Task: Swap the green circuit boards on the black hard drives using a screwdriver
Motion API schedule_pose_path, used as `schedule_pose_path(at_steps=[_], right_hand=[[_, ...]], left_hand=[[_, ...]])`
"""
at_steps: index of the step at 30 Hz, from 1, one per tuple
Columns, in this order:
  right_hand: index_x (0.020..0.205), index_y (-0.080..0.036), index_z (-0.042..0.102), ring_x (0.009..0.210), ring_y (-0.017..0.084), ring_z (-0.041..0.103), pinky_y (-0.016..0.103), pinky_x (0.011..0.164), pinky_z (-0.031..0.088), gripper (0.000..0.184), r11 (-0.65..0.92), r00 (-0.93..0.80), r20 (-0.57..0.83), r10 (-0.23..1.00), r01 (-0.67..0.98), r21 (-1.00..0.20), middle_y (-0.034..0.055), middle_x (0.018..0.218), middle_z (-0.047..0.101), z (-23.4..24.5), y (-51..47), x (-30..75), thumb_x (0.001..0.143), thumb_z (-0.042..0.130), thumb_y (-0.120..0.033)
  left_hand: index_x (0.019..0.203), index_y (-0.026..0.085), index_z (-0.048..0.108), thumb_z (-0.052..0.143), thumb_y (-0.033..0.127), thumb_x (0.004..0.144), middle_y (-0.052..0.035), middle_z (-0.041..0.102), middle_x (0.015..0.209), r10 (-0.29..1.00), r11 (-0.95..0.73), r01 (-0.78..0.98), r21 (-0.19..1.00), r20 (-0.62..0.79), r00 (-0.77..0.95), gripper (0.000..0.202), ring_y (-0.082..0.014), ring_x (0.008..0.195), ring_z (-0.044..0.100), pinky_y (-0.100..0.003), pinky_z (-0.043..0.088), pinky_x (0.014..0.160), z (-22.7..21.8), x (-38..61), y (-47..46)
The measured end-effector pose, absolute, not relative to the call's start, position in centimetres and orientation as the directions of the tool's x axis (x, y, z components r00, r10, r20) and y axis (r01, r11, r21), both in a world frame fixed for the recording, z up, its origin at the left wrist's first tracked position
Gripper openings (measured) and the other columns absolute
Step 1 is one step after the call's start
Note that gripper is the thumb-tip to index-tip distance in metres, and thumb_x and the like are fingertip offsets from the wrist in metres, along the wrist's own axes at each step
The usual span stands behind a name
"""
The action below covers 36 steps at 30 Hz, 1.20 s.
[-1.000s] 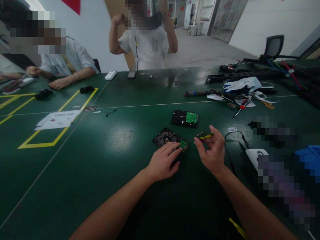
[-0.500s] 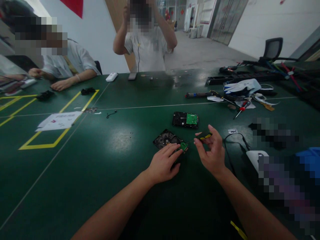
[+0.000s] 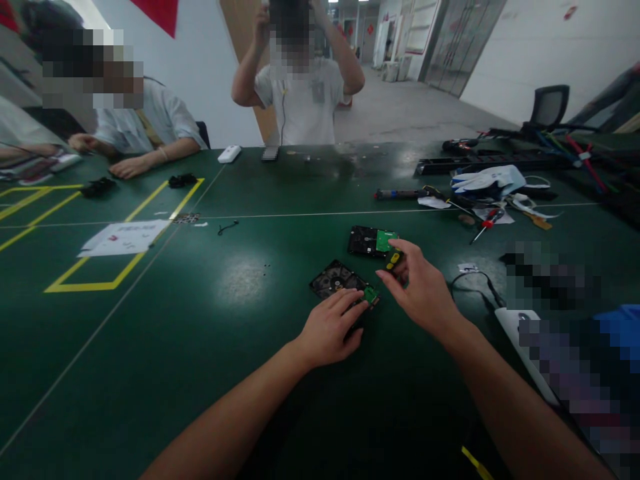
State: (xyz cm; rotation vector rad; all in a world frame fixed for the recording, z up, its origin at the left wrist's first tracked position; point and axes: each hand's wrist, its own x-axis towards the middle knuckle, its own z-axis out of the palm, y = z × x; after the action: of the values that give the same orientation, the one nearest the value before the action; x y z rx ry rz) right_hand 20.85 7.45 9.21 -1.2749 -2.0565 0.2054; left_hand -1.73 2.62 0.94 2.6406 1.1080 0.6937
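- A few tiny dark specks (image 3: 267,270) lay on the bench (image 3: 200,373), left of the work and too small to identify; if they were loose parts, a sweep of the left forearm might have scattered them.
- The nearer hard drive (image 3: 327,280) lay on the bench, cornerwise, partly under the left hand. No clamp could be seen on it, so a sideways push might have spun or slid it over the smooth surface.
- The left hand (image 3: 333,328) rested over the drive's near edge, its fingers spread and loosely bent rather than closed around anything. Such light, one-sided pressure might have let the far corner lift or swing.
- The small green board (image 3: 371,294) showed at the drive's right end, just beside the left fingertips; a slipping tool could have scratched it or jabbed those fingers.
- The farther hard drive (image 3: 361,241) lay just beyond, its right end partly hidden by the right hand; a careless knuckle might have knocked it.
- The right hand (image 3: 420,283) had its fingers gripping a yellow-and-black tool handle (image 3: 393,259). The tip could not be made out, and a pinch that slight might have let the tool twist or drop.
- A black cable (image 3: 473,275) looped near the right forearm, where a wide elbow movement could have snagged it.
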Motion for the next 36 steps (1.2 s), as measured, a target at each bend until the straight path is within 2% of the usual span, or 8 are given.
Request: schedule_pose_path(at_steps=[4, 7, 13, 21, 26, 29, 32, 36], right_hand=[[0.141, -0.015, 0.053, 0.11, 0.031, 0.068, 0.05, 0.093, 0.057, 0.044, 0.588, -0.396, 0.487, 0.779, 0.73, -0.348, 0.0183, 0.128, 0.066, 11.7, 7.3, 20.5, 0.1, 0.056, -0.029], [0.128, -0.015, 0.064, 0.12, 0.027, 0.065, 0.045, 0.105, 0.052, 0.031, 0.658, -0.445, 0.53, 0.722, 0.677, -0.328, 0.0151, 0.127, 0.069, 13.5, 7.1, 20.3, 0.103, 0.049, -0.023], [0.122, -0.019, 0.069, 0.11, 0.026, 0.071, 0.041, 0.098, 0.053, 0.027, 0.662, -0.545, 0.39, 0.742, 0.684, -0.305, 0.0102, 0.119, 0.075, 16.3, 7.7, 21.0, 0.1, 0.053, -0.021], [0.1, -0.023, 0.067, 0.087, 0.022, 0.069, 0.034, 0.077, 0.05, 0.009, 0.62, -0.514, 0.366, 0.776, 0.726, -0.296, 0.0052, 0.096, 0.074, 16.2, 7.6, 21.8, 0.097, 0.063, -0.03], [0.081, -0.023, 0.059, 0.069, 0.021, 0.06, 0.033, 0.062, 0.042, 0.032, 0.51, -0.385, 0.442, 0.81, 0.835, -0.207, 0.0052, 0.08, 0.066, 15.5, 7.3, 21.8, 0.095, 0.066, -0.051], [0.086, -0.023, 0.064, 0.075, 0.023, 0.063, 0.035, 0.066, 0.046, 0.026, 0.509, -0.368, 0.468, 0.803, 0.832, -0.218, 0.0073, 0.086, 0.069, 15.2, 7.5, 21.9, 0.097, 0.064, -0.046], [0.105, -0.023, 0.071, 0.093, 0.025, 0.069, 0.039, 0.081, 0.053, 0.014, 0.59, -0.424, 0.47, 0.774, 0.753, -0.291, 0.0086, 0.103, 0.074, 15.1, 7.8, 22.0, 0.099, 0.062, -0.032], [0.123, -0.023, 0.071, 0.111, 0.025, 0.069, 0.042, 0.098, 0.053, 0.027, 0.645, -0.48, 0.458, 0.748, 0.686, -0.335, 0.0085, 0.121, 0.074, 15.2, 8.1, 22.0, 0.1, 0.056, -0.021]], left_hand=[[0.145, 0.019, 0.052, 0.06, 0.031, 0.09, -0.0135, 0.054, 0.151, 0.714, -0.7, 0.623, 0.348, 0.347, 0.608, 0.057, -0.0313, 0.143, 0.049, -0.052, 0.041, 0.121, 1.0, -1.7, 2.6], [0.145, 0.019, 0.052, 0.059, 0.031, 0.091, -0.0138, 0.054, 0.151, 0.713, -0.701, 0.622, 0.35, 0.347, 0.609, 0.056, -0.0313, 0.143, 0.049, -0.052, 0.041, 0.121, 1.2, -1.8, 2.5], [0.145, 0.018, 0.052, 0.058, 0.032, 0.092, -0.0143, 0.054, 0.151, 0.712, -0.702, 0.626, 0.339, 0.35, 0.609, 0.055, -0.0311, 0.143, 0.048, -0.051, 0.04, 0.122, 1.1, -1.7, 2.5], [0.147, 0.021, 0.049, 0.059, 0.032, 0.091, -0.0136, 0.054, 0.151, 0.718, -0.696, 0.624, 0.356, 0.337, 0.608, 0.058, -0.0315, 0.143, 0.049, -0.054, 0.041, 0.121, 0.9, -1.7, 2.6], [0.147, 0.021, 0.049, 0.058, 0.031, 0.092, -0.0136, 0.053, 0.152, 0.723, -0.691, 0.63, 0.355, 0.328, 0.608, 0.057, -0.0309, 0.143, 0.049, -0.053, 0.04, 0.122, 1.2, -1.8, 2.6], [0.147, 0.021, 0.049, 0.059, 0.031, 0.092, -0.0136, 0.053, 0.152, 0.722, -0.692, 0.634, 0.346, 0.325, 0.611, 0.057, -0.0307, 0.143, 0.049, -0.053, 0.04, 0.122, 1.1, -1.7, 2.5], [0.147, 0.019, 0.049, 0.058, 0.031, 0.094, -0.0141, 0.052, 0.153, 0.719, -0.695, 0.644, 0.321, 0.321, 0.616, 0.056, -0.0307, 0.144, 0.047, -0.051, 0.039, 0.123, 1.1, -1.7, 2.5], [0.149, 0.017, 0.047, 0.056, 0.035, 0.097, -0.0157, 0.05, 0.155, 0.72, -0.693, 0.666, 0.278, 0.314, 0.618, 0.055, -0.0323, 0.146, 0.045, -0.052, 0.038, 0.123, 1.0, -1.5, 2.4]])
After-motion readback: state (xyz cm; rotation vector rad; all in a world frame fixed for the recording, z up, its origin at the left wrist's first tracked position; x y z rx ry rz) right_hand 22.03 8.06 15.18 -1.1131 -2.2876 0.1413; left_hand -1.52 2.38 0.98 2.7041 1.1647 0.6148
